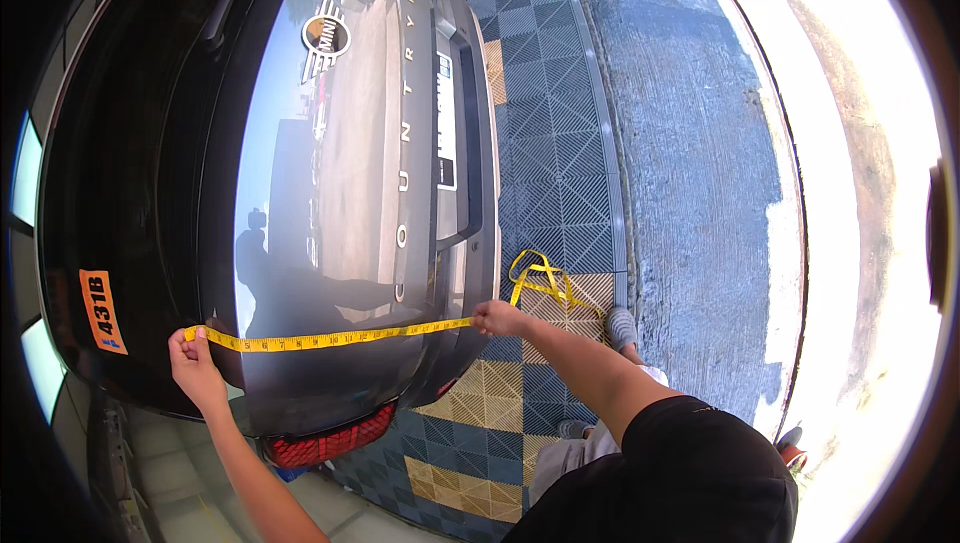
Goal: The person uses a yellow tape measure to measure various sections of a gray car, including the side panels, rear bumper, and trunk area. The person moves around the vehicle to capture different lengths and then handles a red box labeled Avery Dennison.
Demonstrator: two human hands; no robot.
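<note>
A yellow tape measure (pixel 330 340) is stretched across the grey rear of a car (pixel 330 193), lying close along the painted panel. My left hand (pixel 197 363) pinches one end of it, thumb and fingers together, at the lower edge of the dark rear window (pixel 120 203). At the bumper side, my right hand (pixel 497 318) is closed on the tape with the fingers curled. Beyond that hand, the loose length of the soft tape (pixel 540 271) lies in loops on the tiled floor near my shoe.
Blue-grey and tan ribbed tiles (pixel 555 143) cover the floor beside the car. Farther right runs a strip of bluish concrete (pixel 690 163). An orange sticker (pixel 103 311) is on the window. Near my left forearm is a red tail light (pixel 335 438). My shoe (pixel 622 327) stands at the tiles' edge.
</note>
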